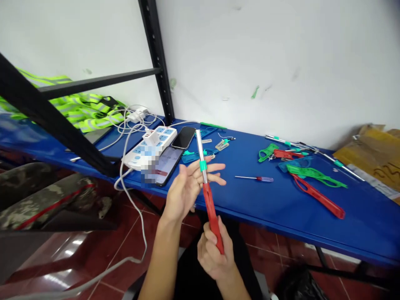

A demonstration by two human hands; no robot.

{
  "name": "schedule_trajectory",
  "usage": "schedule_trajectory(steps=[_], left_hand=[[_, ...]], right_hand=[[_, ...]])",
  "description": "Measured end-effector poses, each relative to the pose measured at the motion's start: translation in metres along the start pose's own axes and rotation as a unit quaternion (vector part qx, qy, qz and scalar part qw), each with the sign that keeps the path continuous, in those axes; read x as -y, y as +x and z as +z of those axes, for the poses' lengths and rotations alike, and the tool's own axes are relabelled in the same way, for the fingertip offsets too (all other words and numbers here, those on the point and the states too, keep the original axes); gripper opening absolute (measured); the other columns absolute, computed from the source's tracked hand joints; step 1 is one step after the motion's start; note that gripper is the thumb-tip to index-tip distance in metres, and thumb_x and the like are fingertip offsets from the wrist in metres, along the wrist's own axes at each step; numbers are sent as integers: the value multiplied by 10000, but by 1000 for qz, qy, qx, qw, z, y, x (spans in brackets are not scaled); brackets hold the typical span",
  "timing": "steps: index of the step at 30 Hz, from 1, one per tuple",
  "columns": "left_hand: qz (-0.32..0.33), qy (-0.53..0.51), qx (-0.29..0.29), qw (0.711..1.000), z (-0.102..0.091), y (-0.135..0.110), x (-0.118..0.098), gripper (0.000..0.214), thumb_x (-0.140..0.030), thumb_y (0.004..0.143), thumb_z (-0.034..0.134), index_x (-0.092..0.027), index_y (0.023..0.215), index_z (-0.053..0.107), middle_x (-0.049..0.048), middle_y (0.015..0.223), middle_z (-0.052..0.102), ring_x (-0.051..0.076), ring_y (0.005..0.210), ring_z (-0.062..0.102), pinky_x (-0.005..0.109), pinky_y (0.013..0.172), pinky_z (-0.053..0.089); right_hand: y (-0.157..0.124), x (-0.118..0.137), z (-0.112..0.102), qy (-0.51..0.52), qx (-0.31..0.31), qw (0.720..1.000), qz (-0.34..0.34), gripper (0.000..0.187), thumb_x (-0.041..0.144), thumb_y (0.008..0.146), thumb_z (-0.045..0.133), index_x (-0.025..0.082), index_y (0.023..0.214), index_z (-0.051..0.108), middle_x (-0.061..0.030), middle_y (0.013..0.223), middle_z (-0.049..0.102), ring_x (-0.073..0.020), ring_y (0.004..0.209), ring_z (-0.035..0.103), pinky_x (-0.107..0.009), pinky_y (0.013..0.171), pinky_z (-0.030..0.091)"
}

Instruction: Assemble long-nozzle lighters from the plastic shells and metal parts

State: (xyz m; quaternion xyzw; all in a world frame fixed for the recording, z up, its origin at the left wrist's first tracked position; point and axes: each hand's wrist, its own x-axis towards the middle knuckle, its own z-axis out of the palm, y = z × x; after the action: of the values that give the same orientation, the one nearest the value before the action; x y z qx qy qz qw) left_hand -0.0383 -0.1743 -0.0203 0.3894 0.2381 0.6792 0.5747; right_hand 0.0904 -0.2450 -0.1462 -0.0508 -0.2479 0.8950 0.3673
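Note:
My right hand (214,252) is closed around the red plastic handle (212,216) of a tool that carries a silver metal tube (200,150) with a green collar (203,166), held upright and tilted slightly left. Just left of the tube, my left hand (190,187) has its fingers stretched out, the fingertips passing behind the tube near the green collar. It holds nothing. Both hands are in front of the near edge of the blue table (281,208).
A small screwdriver (254,178) lies on the table right of my hands. Farther right lie green (315,175) and red handles (318,198) and metal tubes (312,149). A power strip (150,146), two phones (183,137), cables, a black rack post (158,58) and yellow vests (78,110) are left.

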Motion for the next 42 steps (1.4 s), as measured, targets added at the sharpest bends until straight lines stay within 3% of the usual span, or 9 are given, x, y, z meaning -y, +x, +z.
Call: schedule_trajectory(steps=[4,8,12,16,23,27,33,38,42], left_hand=[[-31,-14,4,999,12,-8,12,410,-539,1064,673,-162,1144,812,161,1163,848,287,934,837,456,1025,603],[-23,43,-61,997,9,-23,10,274,-439,1008,785,-175,1067,829,142,1287,818,244,1036,808,360,1042,581],[-36,112,-84,989,14,-41,1,312,-474,1015,768,-164,1012,810,129,1158,836,194,919,765,265,820,588],[-52,150,-62,985,31,-54,2,371,-519,1073,669,-179,1188,761,144,1197,838,220,948,784,305,846,607],[-30,229,-118,966,29,-64,11,429,-580,1092,597,-179,1131,742,145,1198,839,258,981,812,385,961,620],[-28,210,-104,972,25,-70,20,329,-524,1055,680,-210,1066,777,124,1085,856,273,889,816,345,762,643],[-128,186,-70,972,18,-80,20,426,-569,1082,604,-206,1248,752,151,1347,797,134,467,665,248,330,395],[-20,119,-84,989,5,-77,29,553,-591,1108,564,-192,1479,657,186,1472,730,246,1029,815,320,819,648],[-11,105,-115,988,5,-71,35,478,-559,1130,535,-163,1297,743,166,1282,818,250,1019,807,396,999,601]], right_hand=[[-2,0,-11,28,34,999,8,648,850,999,520,280,711,414,151,267,258,-70,187,68,-187,264,198],[-5,18,6,-89,-57,994,-6,683,865,932,630,249,678,484,130,295,299,-48,219,126,-186,288,177],[-14,31,20,-207,-134,968,-42,714,852,938,639,199,657,565,102,333,325,-31,267,155,-190,319,111],[-18,25,17,-231,-158,958,-64,732,868,947,595,196,657,579,92,337,323,-35,283,170,-197,335,130],[-6,29,24,-345,-123,929,-63,585,729,1040,594,160,957,701,5,497,613,-115,368,499,-231,410,415],[1,42,33,-356,-154,921,-25,623,765,1010,625,196,1258,688,53,512,577,-146,387,515,-252,401,410],[1,48,45,-427,-196,882,-39,600,772,1058,517,200,1125,687,66,507,509,-119,379,450,-247,404,381],[-1,38,52,-521,-207,825,-71,530,664,1129,426,198,971,625,59,580,531,-84,387,442,-217,400,344],[0,30,48,-602,-207,767,-78,488,581,1150,390,184,1074,664,52,564,526,-115,415,484,-233,436,364]])
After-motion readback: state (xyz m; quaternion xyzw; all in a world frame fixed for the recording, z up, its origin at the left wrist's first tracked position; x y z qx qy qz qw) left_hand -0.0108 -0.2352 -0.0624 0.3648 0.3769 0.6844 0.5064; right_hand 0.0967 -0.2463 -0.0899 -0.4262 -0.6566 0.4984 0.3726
